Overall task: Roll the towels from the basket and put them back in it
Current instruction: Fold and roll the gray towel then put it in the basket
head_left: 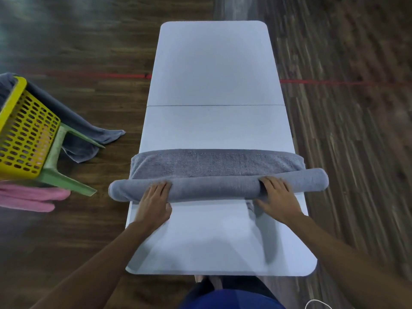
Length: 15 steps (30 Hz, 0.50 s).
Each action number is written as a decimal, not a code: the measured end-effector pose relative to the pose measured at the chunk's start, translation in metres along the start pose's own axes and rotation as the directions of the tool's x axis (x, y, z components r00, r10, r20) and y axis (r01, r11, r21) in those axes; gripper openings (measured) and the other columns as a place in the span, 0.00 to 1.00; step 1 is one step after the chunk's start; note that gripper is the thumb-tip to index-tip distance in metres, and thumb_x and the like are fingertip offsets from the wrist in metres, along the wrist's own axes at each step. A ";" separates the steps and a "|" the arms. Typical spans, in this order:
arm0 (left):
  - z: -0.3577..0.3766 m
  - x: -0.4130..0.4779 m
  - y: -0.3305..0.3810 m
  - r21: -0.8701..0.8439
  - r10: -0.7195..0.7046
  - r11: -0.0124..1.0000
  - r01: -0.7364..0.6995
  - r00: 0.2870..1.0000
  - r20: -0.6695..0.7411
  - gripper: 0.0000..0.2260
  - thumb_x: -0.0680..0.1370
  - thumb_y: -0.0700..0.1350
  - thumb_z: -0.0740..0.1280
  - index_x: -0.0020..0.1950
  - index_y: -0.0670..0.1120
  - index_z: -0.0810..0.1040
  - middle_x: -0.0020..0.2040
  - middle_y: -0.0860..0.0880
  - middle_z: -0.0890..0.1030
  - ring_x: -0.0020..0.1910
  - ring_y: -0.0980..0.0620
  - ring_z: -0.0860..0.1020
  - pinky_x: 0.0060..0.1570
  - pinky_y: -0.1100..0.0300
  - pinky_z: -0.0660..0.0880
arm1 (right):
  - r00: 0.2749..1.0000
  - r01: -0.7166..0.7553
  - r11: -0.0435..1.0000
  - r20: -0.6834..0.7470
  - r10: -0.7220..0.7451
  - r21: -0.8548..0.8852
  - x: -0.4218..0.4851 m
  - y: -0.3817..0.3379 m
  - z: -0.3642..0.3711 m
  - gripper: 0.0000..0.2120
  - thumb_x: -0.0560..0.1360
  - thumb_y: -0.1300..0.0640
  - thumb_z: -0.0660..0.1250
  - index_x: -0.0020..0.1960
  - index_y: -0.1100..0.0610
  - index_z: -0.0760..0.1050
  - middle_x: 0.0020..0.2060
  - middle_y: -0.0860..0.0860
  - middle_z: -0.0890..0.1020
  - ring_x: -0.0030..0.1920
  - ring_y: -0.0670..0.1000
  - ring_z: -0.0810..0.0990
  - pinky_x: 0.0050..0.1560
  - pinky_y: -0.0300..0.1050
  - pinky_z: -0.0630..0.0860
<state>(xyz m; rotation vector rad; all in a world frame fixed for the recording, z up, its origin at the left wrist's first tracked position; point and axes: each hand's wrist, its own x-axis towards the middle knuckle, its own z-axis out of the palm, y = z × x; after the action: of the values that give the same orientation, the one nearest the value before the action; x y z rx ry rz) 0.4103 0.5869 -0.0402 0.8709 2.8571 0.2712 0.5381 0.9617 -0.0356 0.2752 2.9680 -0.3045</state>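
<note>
The left hand point(156, 198) and right hand point(277, 197) curl over the half-rolled grey terry towel point(214, 186) lying across the white folding table point(211, 85), set well apart, likely to keep the roll even (yellow perforated plastic basket point(24, 134) sits left).

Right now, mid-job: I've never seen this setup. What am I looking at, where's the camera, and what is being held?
No machine: a person works with bare hands. The one picture comes from a camera on their head, looking down. The left hand and right hand grip a partly rolled grey towel on a white folding table; its flat part lies beyond the roll. At the left a yellow basket sits on a green stool, a second grey towel hangs from the basket, and pink cloth lies below.
</note>
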 end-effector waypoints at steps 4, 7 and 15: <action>0.000 0.012 -0.001 -0.003 -0.044 0.999 0.044 0.999 0.015 0.24 0.65 0.37 0.75 0.60 0.40 0.78 0.56 0.41 0.81 0.54 0.40 0.79 0.56 0.44 0.76 | 1.000 -0.023 1.000 -0.015 0.023 -0.022 0.006 0.000 0.000 0.26 0.66 0.59 0.74 0.64 0.55 0.73 0.59 0.53 0.79 0.61 0.58 0.76 0.68 0.55 0.64; -0.015 0.023 -0.002 0.039 -0.020 0.999 0.018 0.998 0.055 0.17 0.67 0.44 0.73 0.55 0.44 0.79 0.51 0.45 0.82 0.50 0.43 0.79 0.54 0.47 0.74 | 0.990 -0.062 0.997 0.124 0.066 -0.036 0.021 -0.004 -0.016 0.23 0.69 0.55 0.69 0.63 0.50 0.72 0.59 0.49 0.78 0.61 0.54 0.74 0.64 0.51 0.62; -0.023 0.050 -0.014 -0.078 -0.116 0.990 0.120 0.991 0.061 0.14 0.69 0.47 0.64 0.51 0.44 0.80 0.50 0.44 0.82 0.51 0.41 0.78 0.52 0.46 0.73 | 0.976 -0.182 0.981 0.137 0.172 0.070 0.047 0.003 -0.030 0.18 0.70 0.54 0.68 0.59 0.51 0.74 0.57 0.50 0.77 0.59 0.56 0.73 0.58 0.54 0.66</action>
<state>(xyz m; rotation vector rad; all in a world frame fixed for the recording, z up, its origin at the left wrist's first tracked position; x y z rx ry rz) 0.3571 0.6012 -0.0247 0.6807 2.8101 0.3405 0.4893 0.9788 -0.0152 0.5060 2.7817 -0.4059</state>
